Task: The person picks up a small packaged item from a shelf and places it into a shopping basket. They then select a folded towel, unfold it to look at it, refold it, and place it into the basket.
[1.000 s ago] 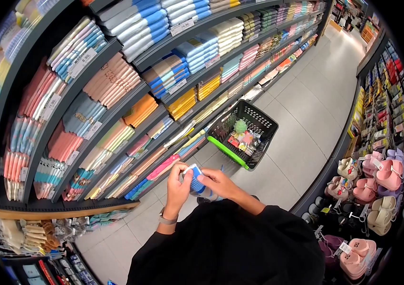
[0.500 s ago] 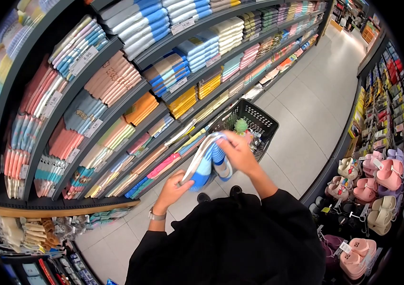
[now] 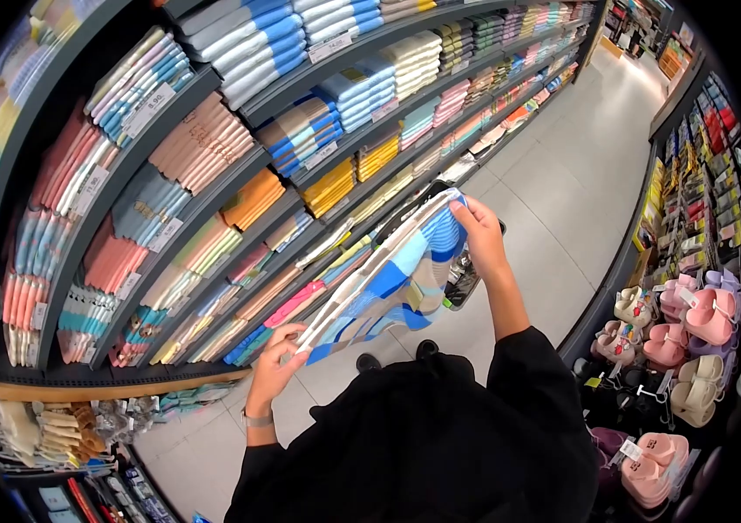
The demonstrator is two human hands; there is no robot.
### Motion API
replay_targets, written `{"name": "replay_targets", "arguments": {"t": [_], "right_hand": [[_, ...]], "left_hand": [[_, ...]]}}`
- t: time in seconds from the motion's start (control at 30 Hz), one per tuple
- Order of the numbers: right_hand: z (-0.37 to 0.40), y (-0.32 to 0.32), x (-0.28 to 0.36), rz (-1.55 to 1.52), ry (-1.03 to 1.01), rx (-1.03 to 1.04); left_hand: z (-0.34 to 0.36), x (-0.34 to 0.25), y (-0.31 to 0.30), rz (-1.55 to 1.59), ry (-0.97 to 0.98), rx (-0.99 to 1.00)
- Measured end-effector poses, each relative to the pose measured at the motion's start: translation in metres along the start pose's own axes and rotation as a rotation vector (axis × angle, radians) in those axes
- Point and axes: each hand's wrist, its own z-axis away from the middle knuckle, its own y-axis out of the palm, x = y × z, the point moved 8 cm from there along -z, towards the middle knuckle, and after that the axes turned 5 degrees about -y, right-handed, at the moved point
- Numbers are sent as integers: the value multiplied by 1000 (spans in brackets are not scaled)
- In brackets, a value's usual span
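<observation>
A striped towel [image 3: 397, 292] in blue, white and beige is stretched between my two hands in front of my body. My left hand [image 3: 275, 368], with a watch at the wrist, pinches its lower left corner. At the upper right, my right hand [image 3: 480, 228] grips the opposite corner. The cloth hangs in loose folds below its top edge. Behind it, a black shopping basket [image 3: 465, 286] on the floor is mostly hidden by the towel and my right arm.
Shelves of folded towels [image 3: 305, 131] with price tags run along the left. On the right hang pink and cream clogs [image 3: 669, 344] and packaged goods [image 3: 706, 192]. A tiled aisle floor [image 3: 554, 192] lies between. Plush items [image 3: 65, 427] hang at the lower left.
My hands have moved apart, the left one down and left, the right one up and right. The bunched towel is now spread wide and covers most of the basket.
</observation>
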Motion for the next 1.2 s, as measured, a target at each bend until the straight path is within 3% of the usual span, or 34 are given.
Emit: {"name": "replay_targets", "arguments": {"t": [0.17, 0.33, 0.4, 0.43, 0.53, 0.6, 0.67, 0.87, 0.93, 1.0, 1.07, 1.17, 1.2], "right_hand": [[-9, -32, -21, 81, 52, -62], [-9, -28, -17, 38, 16, -70], [-11, -32, -16, 35, 7, -86], [-13, -35, -18, 66, -6, -67], [-14, -41, -21, 156, -18, -27], [-12, -40, -23, 214, -15, -5], [-10, -30, -18, 213, -94, 46], [0, -4, -7, 236, -133, 86], [3, 9, 1, 175, -200, 77], [10, 17, 19, 296, -330, 31], [25, 24, 43, 382, -312, 1], [57, 48, 118, 326, -841, 8], [49, 47, 116, 327, -836, 12]], "left_hand": [[20, -95, 10, -4, 310, 61], [23, -114, 28, -186, 364, 211], [19, -99, 28, -448, 332, 172], [14, -98, 25, -605, 336, 64], [10, -82, 4, -687, 279, -102], [9, -81, -10, -655, 278, -158], [5, -87, -35, -569, 218, -376], [-3, -95, -58, -660, 232, -588], [-6, -95, -65, -779, 100, -647], [-9, -103, -64, -854, 154, -654], [-6, -117, -62, -966, 239, -692], [11, -149, -72, -880, 276, -742], [15, -154, -77, -809, 228, -775]]}}
